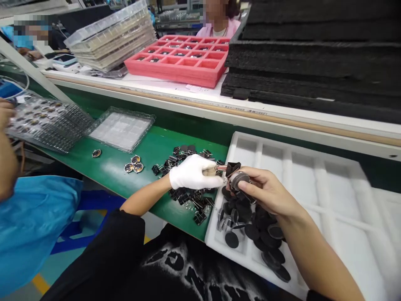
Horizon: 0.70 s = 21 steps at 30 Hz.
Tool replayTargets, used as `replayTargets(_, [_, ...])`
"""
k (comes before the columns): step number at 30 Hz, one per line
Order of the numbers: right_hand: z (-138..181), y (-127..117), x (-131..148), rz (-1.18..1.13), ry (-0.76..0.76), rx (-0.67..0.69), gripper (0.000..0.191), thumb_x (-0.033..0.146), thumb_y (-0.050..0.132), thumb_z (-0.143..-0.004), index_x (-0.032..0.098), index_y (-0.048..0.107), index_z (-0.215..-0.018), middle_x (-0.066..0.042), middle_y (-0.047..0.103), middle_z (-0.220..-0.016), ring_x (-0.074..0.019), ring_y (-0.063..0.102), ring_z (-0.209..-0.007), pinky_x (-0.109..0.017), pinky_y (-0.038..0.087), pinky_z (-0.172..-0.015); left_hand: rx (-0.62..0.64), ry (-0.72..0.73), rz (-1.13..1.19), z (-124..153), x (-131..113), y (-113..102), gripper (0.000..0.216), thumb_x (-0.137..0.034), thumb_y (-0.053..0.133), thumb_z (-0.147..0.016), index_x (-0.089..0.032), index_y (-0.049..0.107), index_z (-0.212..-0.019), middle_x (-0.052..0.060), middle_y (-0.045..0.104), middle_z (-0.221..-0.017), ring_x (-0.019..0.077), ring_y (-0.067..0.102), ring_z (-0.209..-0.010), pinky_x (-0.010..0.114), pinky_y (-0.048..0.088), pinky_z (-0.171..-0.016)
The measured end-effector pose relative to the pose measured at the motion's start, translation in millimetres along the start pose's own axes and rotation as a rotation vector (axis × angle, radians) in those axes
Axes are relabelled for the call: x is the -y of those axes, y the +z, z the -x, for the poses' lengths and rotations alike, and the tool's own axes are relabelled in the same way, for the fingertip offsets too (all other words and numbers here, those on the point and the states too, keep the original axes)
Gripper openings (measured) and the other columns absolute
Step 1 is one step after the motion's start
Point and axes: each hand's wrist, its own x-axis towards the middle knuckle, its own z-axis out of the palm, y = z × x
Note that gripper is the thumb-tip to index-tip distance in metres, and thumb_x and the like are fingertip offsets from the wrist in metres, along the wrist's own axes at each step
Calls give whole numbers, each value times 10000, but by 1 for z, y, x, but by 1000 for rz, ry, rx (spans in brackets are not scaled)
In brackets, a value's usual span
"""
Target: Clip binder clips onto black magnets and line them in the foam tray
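My left hand (194, 172), in a white glove, is closed in a pinch on a black binder clip (231, 168). My bare right hand (266, 190) is closed around a round dark disc part (239, 179), which touches the clip. Both hands meet over the left end of a white foam tray (313, 175). Under them, several black discs (260, 234) lie in the tray's near compartment. A heap of black binder clips (188, 196) lies on the green belt (150, 150) below my left hand.
Three round metal parts (134, 164) and a single one (96, 153) lie on the belt. Clear blister trays (122, 129) sit at left, where a person in a blue sleeve (31, 225) handles one. A red tray (184, 56) and black foam stacks (313, 54) stand behind.
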Motion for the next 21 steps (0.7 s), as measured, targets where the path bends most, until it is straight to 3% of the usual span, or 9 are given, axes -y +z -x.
replayTargets(4, [3, -15, 5, 83, -28, -50, 273, 492, 741, -956, 224, 787, -935, -62, 725, -919, -206, 670, -824, -312, 543, -757, 18, 16, 59, -18, -7, 3, 479, -541, 637, -804, -200, 377, -591, -66, 352, -549, 79, 323, -545, 257, 268, -542])
replayTargets(10, [2, -21, 10, 119, -14, -38, 335, 543, 721, -953, 214, 782, -941, -68, 721, -919, -209, 679, -826, -328, 557, -772, -135, 100, -20, -27, -4, 13, 502, -550, 681, -797, -197, 444, -529, -48, 441, -493, 86, 422, -499, 251, 358, -578])
replayTargets(14, [0, -19, 8, 100, 7, 9, 359, 563, 701, -964, 216, 787, -941, -96, 746, -954, -296, 690, -1148, -398, 556, -948, -158, 195, -122, -28, 3, 15, 533, -519, 683, -805, -198, 410, -480, -36, 452, -456, 92, 449, -467, 255, 332, -539])
replayTargets(17, [0, -22, 9, 118, 14, 0, 357, 557, 693, -972, 219, 800, -931, -132, 750, -1150, -320, 594, -1353, -414, 539, -1016, -153, 199, -186, -29, 8, 11, 504, -473, 676, -793, -198, 381, -491, -47, 404, -450, 86, 393, -463, 266, 288, -531])
replayTargets(19, [1, -28, 10, 176, 14, -88, 347, 543, 705, -969, 214, 800, -912, -137, 724, -1245, -302, 646, -1257, -400, 556, -985, -134, 166, -175, -30, 10, 7, 482, -445, 654, -797, -199, 350, -515, -57, 353, -469, 83, 325, -486, 270, 271, -542])
replayTargets(21, [3, -38, 13, 244, 30, -194, 325, 527, 737, -952, 211, 794, -905, -123, 743, -1160, -261, 704, -1053, -383, 576, -910, -75, 137, -126, -32, 12, 5, 495, -429, 628, -812, -200, 289, -534, -65, 279, -496, 86, 248, -522, 273, 257, -551])
